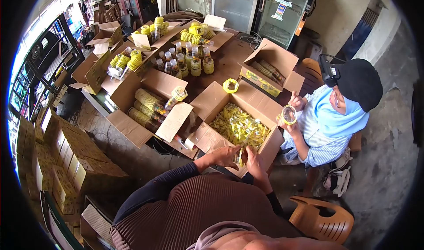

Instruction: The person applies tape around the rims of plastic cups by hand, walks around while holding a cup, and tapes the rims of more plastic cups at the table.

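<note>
Both my hands are close together over the near edge of an open cardboard box (274, 149) filled with small yellow packets (238, 124). My left hand (224, 156) has its fingers bent around a small yellow and clear item (241, 156). From the other side, my right hand (255, 161) closes its fingers on the same item, whose exact shape is too small to tell. A yellow ring-shaped item (230, 86) rests on the far edge of the box. To the left, another open box (128, 127) holds stacks of yellow-rimmed containers (148, 101).
A co-worker (327, 117) sits at the right, holding a round container (289, 115). Clear cups (194, 60) stand on the brown table (223, 56) among more open boxes (269, 53). An orange chair (321, 219) is at lower right; stacked cartons (75, 157) are at left.
</note>
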Motion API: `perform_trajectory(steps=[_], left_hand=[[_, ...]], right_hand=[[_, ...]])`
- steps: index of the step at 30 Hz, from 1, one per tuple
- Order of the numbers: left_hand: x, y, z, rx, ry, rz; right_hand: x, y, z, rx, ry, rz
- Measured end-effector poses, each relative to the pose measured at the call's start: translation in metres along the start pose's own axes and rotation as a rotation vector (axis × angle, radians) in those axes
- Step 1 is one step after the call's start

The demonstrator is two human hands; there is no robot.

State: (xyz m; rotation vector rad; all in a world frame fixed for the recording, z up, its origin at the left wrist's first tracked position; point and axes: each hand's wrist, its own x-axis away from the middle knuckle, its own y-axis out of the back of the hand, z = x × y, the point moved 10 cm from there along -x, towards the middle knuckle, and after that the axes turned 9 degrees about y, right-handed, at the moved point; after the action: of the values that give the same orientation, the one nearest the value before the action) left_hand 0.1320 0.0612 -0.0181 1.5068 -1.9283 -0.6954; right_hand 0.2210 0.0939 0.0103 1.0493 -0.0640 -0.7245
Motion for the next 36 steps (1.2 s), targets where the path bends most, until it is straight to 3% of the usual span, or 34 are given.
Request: perform_trajectory(steps=[2, 4, 8, 10, 11, 14, 15, 18, 19, 22, 23, 25, 27, 28, 30, 32, 34, 35, 36], left_hand=[[0.008, 0.01, -0.006, 0.055, -0.062, 0.043], [0.01, 0.003, 0.02, 0.073, 0.071, 0.145], [0.008, 0.006, 0.038, 0.186, -0.101, 0.228], [0.015, 0.012, 0.053, 0.095, 0.07, 0.361], [0.018, 0.016, 0.056, 0.196, 0.103, 0.381], [0.028, 0.049, 0.03, 0.385, -0.074, 0.297], [0.033, 0.045, 0.031, 0.352, 0.025, 0.419], [0.018, 0.025, 0.07, 0.323, 0.06, 0.412], [0.016, 0.038, 0.062, 0.299, -0.02, 0.324], [0.02, 0.058, 0.029, 0.401, -0.071, 0.384], [0.013, 0.053, 0.024, 0.425, -0.29, 0.348], [-0.001, 0.03, 0.029, 0.426, -0.368, 0.356], [0.005, 0.051, 0.0, 0.455, -0.518, 0.261], [0.011, 0.057, -0.026, 0.275, -0.567, 0.189], [0.005, 0.045, -0.034, -0.103, -0.224, 0.256], [0.005, 0.023, -0.039, -0.1, -0.334, 0.242], [0.017, 0.032, -0.063, 0.117, -0.446, 0.221], [0.019, 0.025, -0.061, 0.022, -0.45, 0.235], [0.019, 0.021, -0.063, 0.011, -0.49, 0.263]], right_hand=[[-0.006, -0.007, 0.005, -0.003, -0.005, 0.034], [-0.011, -0.012, 0.019, -0.042, 0.047, 0.02], [-0.025, -0.027, 0.039, -0.044, 0.044, 0.035], [-0.033, -0.032, 0.049, -0.074, 0.025, 0.052], [-0.036, -0.035, 0.052, -0.064, 0.019, 0.055], [-0.049, -0.034, 0.059, -0.047, 0.009, 0.036], [-0.053, -0.034, 0.063, -0.006, 0.052, 0.029], [-0.057, -0.032, 0.067, 0.012, 0.084, -0.034], [-0.057, -0.026, 0.067, -0.008, 0.093, -0.093], [-0.056, -0.008, 0.07, -0.011, 0.05, -0.176], [-0.051, -0.005, 0.062, 0.002, -0.044, -0.148], [-0.033, 0.001, 0.046, 0.017, -0.096, -0.267], [-0.014, 0.014, 0.031, -0.047, -0.207, -0.426], [-0.003, 0.014, 0.022, -0.03, -0.23, -0.463], [0.025, 0.014, -0.001, -0.004, -0.286, -0.577], [0.053, 0.014, -0.012, -0.01, -0.425, -0.652], [0.112, 0.005, -0.055, 0.091, -0.671, -0.749], [0.158, -0.002, -0.088, 0.094, -0.736, -0.879], [0.173, 0.015, -0.077, 0.116, -0.759, -0.918]])
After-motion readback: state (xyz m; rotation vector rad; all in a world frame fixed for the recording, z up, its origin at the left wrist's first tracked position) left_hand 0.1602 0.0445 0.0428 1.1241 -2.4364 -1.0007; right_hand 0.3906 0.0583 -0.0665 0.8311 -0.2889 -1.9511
